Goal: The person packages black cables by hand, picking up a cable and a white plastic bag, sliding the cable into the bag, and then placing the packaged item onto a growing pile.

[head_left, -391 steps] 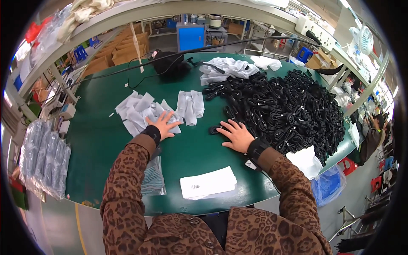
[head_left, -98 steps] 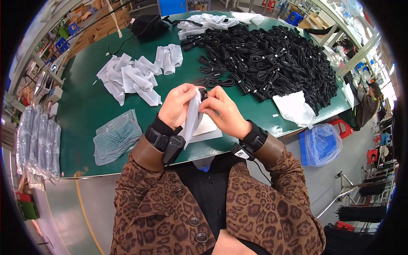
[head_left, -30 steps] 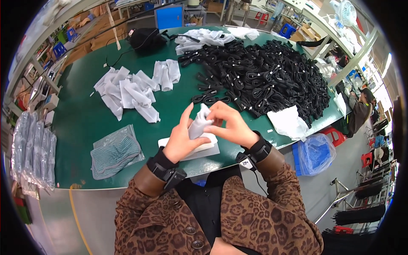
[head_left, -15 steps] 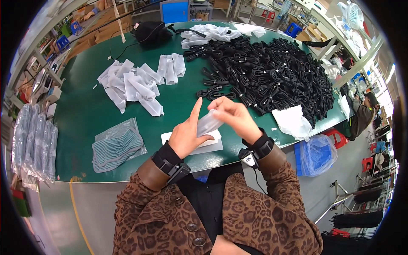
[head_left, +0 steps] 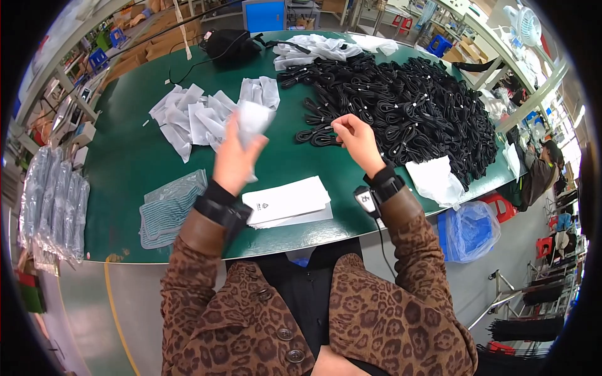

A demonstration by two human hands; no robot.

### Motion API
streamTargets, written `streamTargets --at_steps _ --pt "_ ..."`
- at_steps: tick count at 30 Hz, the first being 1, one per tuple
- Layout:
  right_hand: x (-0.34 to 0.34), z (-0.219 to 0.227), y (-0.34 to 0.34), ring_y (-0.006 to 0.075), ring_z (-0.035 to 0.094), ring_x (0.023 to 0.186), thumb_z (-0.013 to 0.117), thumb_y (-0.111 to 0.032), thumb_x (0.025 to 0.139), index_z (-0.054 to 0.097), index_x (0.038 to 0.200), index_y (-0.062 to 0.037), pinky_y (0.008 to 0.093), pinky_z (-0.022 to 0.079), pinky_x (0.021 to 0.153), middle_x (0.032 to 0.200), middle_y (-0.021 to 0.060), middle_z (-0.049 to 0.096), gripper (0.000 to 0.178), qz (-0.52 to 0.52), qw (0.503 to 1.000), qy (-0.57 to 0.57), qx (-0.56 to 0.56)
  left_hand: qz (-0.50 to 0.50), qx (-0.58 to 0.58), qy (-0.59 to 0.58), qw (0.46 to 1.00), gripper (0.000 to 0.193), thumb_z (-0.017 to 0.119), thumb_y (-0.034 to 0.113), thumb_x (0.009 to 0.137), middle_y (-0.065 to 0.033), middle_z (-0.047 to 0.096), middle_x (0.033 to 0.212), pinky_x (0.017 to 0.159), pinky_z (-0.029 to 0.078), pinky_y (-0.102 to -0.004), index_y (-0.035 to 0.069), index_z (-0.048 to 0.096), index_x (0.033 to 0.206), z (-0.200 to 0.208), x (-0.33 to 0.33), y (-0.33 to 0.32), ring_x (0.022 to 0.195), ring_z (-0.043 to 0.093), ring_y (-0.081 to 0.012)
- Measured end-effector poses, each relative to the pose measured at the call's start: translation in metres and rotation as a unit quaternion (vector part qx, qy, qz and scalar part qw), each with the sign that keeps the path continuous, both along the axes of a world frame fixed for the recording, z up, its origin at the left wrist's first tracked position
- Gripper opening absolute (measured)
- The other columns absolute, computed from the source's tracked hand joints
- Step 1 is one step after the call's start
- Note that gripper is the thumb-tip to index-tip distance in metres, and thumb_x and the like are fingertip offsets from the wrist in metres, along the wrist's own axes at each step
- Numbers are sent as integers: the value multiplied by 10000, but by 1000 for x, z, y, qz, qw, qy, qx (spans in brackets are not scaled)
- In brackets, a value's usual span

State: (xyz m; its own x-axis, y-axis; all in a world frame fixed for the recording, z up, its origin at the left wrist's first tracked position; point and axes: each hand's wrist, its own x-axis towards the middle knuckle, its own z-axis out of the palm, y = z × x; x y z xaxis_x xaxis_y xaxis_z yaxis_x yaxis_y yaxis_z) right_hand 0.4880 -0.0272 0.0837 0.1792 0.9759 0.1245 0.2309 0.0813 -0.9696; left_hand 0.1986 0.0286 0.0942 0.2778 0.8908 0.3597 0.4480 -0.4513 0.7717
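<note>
I see the left hand point(head_left: 233, 160) gripping a white pouch point(head_left: 254, 118) above the green table point(head_left: 288, 163); the right hand point(head_left: 359, 141), I cannot tell. A blue cabinet point(head_left: 264, 17) stands beyond the far edge.

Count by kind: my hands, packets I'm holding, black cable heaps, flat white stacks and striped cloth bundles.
Left hand, right hand: 2
Held packet: 1
Black cable heap: 1
Flat white stack: 1
Striped cloth bundle: 1
Total: 6

Sm. triangular sign point(head_left: 265, 205), unreadable txt. point(head_left: 258, 207) on wht. stack point(head_left: 290, 199), dk. mark point(head_left: 366, 198) on wrist unit point(head_left: 365, 202)
</note>
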Motion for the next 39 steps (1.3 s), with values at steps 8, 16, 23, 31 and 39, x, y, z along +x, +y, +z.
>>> streamTargets --at_steps 8,16,23,31,39 --pt "21 -70 5 316 601 925 649 -128 819 619 1051 -52 438 493 767 975 116 608 246 -29 786 -610 101 79 275 149 946 615 755 200 774 -217 575 1103 904 459 -409 -25 471 1271 -19 -33 22 1024 570 -377" --pt "3 -70 -22 303 639 814 617 -131 853 584 1156 -16 385 510 705 945 140 654 325 -12 864 -500 52 -209 70 102 970 198 700 125 804 -127 553 899 722 500 -388 22 611 948 -62 60 -83 864 598 -315" --pt "-28 -29 -90 355 626 795 617 -101 870 589 1134 -11 396 494 690 912 179 644 280 -27 971 -232 52 -165 67 181 967 151 686 122 809 -125 561 863 702 484 -420 22 613 896 -70 68 -81 845 594 -331" --pt "-26 -35 -119 328 623 818 647 -71 852 602 1129 -23 374 504 700 946 134 632 285 -11 939 -320 128 -155 -22 70 985 103 663 103 820 -133 598 814 689 482 -407 8 625 823 -78 64 -74 760 597 -338" --pt "-35 -37 -120 319 612 804 659 -54 825 621 1108 -42 382 497 679 891 128 610 285 -32 915 -356 187 -155 23 76 985 103 684 91 803 -123 593 822 682 484 -376 15 645 859 -77 57 -80 744 596 -297"
